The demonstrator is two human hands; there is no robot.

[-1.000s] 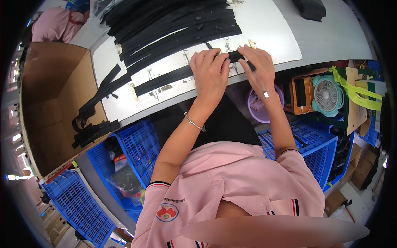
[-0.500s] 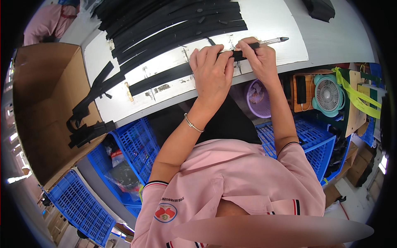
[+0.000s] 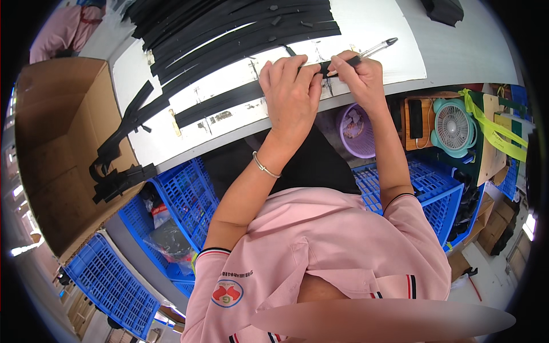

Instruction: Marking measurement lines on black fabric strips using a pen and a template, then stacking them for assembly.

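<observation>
A long black strip (image 3: 220, 103) lies across the white board (image 3: 394, 34) near the table's front edge. My left hand (image 3: 291, 94) rests on its right part, fingers bent and close together, holding it down. Just right of that, my right hand (image 3: 363, 80) grips a clear pen with a black grip (image 3: 373, 51), its capped-looking end pointing up and right. The writing tip is hidden by my fingers, close to the strip's right end. A thin black piece (image 3: 290, 51) sticks out beyond my left fingertips.
Many black strips (image 3: 240, 43) lie side by side farther back. An open cardboard box (image 3: 57, 166) stands left, with black strips (image 3: 123, 137) hanging over its edge. Below the table are blue crates (image 3: 429, 186), a purple basket (image 3: 360, 140) and a teal fan (image 3: 454, 127).
The pen has tilted more upright in my right hand. My left hand has barely shifted and stays on the strip. The whole view has moved slightly.
</observation>
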